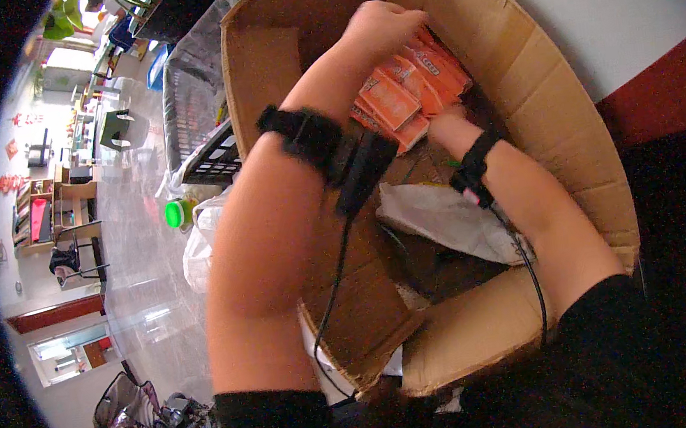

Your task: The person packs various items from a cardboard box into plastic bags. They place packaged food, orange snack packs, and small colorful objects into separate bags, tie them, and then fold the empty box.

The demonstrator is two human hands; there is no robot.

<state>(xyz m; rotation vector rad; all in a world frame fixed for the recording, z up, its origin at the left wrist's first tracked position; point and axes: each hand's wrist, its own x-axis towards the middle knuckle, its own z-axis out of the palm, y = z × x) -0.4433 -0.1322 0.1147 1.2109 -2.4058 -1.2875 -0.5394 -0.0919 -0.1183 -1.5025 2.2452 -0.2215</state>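
Note:
Inside a large open cardboard box (555, 107), a bunch of small orange printed packs (391, 103) lies overlapping and tilted. My left hand (383, 24) is curled over their far end, its fingertips hidden. At their near right end, my right hand (449, 128) grips the packs, with most of its fingers behind them. Both hands are slightly blurred. A white woven sack (449, 219) lies lower in the box, below my right wrist. Black straps with cabled devices are on my left forearm (304, 134) and right wrist (477, 161).
Left of the box stand a black plastic crate (189, 99) with a clear liner, a green-lidded jar (177, 214) and a white plastic bag (198, 252). A white and dark red wall (640, 18) borders the right. A parked scooter (171, 422) stands lower left; a person (117, 19) is far off.

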